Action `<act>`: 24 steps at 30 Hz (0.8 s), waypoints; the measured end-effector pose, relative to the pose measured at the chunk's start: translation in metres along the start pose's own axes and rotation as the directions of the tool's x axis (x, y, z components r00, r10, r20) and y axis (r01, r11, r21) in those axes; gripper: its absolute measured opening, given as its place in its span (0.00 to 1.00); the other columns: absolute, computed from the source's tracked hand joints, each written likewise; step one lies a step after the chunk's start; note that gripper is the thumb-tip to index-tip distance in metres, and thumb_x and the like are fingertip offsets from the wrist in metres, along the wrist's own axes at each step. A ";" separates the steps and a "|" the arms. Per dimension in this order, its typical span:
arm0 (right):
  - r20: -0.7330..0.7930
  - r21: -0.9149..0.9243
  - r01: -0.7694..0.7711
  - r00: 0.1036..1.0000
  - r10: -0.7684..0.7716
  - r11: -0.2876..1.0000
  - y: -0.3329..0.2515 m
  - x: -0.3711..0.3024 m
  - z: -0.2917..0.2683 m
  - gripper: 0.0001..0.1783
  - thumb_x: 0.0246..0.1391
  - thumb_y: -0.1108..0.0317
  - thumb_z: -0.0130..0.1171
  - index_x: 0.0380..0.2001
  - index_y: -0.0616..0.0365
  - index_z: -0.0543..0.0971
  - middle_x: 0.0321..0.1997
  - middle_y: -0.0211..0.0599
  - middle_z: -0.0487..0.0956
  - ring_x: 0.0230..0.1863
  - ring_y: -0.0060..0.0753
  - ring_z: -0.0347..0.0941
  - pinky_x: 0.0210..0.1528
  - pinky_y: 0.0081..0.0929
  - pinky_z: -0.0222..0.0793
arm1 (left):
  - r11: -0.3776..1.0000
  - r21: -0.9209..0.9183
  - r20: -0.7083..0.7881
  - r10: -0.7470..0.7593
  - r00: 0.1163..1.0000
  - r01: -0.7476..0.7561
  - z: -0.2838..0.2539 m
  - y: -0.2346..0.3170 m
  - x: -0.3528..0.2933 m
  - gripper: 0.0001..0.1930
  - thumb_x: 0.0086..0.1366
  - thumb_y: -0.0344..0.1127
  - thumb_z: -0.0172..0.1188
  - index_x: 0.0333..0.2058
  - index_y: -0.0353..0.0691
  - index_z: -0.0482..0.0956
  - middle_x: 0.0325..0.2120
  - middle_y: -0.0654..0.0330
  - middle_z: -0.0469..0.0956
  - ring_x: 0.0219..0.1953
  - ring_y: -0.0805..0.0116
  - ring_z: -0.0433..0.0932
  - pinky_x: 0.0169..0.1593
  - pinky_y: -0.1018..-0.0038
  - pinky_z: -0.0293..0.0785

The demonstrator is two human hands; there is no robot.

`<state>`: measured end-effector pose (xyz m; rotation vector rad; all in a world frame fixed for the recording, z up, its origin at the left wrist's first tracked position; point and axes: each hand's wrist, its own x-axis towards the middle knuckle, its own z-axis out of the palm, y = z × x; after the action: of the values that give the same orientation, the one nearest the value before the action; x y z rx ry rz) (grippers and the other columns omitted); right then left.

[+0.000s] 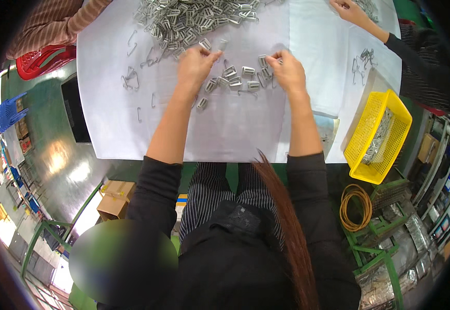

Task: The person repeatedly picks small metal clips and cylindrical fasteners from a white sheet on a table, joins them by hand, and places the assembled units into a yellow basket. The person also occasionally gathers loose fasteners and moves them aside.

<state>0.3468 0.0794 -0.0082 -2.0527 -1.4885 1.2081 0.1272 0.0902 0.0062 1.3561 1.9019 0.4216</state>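
Both of my hands work over a white tabletop [235, 139], below a heap of silvery metal buckles [189, 20]. My left hand [196, 67] is closed in a pinch, with a metal buckle [223, 45] at its fingertips. Opposite it, my right hand [288, 72] pinches another metal buckle [262, 60] between thumb and finger. Several loose buckles [235, 81] lie scattered between and just below the hands, and a single buckle [201, 104] sits nearer to me. Some pieces carry thin bent wire hooks.
Wire hooks [130, 78] lie loose at the left. At the right edge stands a yellow basket [360, 168] with metal pieces inside. A co-worker's hand [351, 11] reaches in at upper right, near a small group of hooks [368, 56]; another person's striped sleeve [54, 31] is at upper left.
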 end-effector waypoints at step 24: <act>0.056 -0.494 0.051 0.998 -0.027 0.868 -0.020 -0.021 0.008 0.14 0.45 0.60 0.60 0.32 0.59 0.77 0.27 0.45 0.78 0.32 0.43 0.75 0.37 0.36 0.67 | 0.997 -0.014 -0.170 0.068 0.983 -0.071 0.004 -0.017 0.021 0.16 0.51 0.44 0.64 0.33 0.39 0.76 0.20 0.63 0.76 0.21 0.74 0.71 0.28 0.78 0.68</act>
<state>0.3257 0.0666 0.0101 -2.2979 -2.0220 0.9272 0.1154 0.1023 -0.0156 1.4157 1.9852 0.6059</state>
